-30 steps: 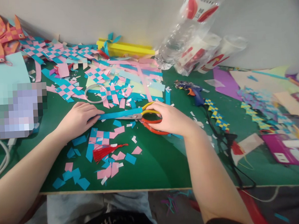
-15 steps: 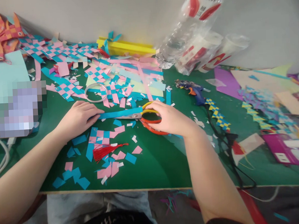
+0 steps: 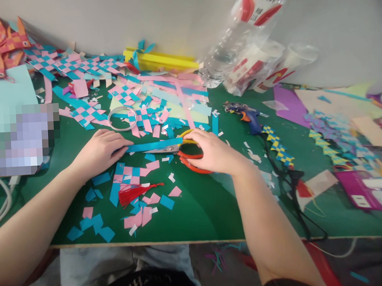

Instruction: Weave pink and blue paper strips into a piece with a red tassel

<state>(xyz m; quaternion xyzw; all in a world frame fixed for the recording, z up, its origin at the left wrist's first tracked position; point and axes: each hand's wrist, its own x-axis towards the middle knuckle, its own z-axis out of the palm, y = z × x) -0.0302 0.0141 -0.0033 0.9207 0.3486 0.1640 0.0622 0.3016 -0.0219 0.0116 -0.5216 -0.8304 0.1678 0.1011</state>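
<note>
Holding blue strip (image 3: 152,145), left hand (image 3: 102,150); holding scissors (image 3: 171,149), right hand (image 3: 215,153); cups (image 3: 267,55), seemingly inside clear bag (image 3: 235,88).

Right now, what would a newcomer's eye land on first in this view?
Likely the blue paper strip at centre, running from the left hand to the yellow-and-red-handled scissors in the right hand. Just below lies a bright red tassel among pink and blue paper scraps. Toward the wall, the long yellow folded piece stands out, with a tall clear plastic bottle leaning to its right.
</note>
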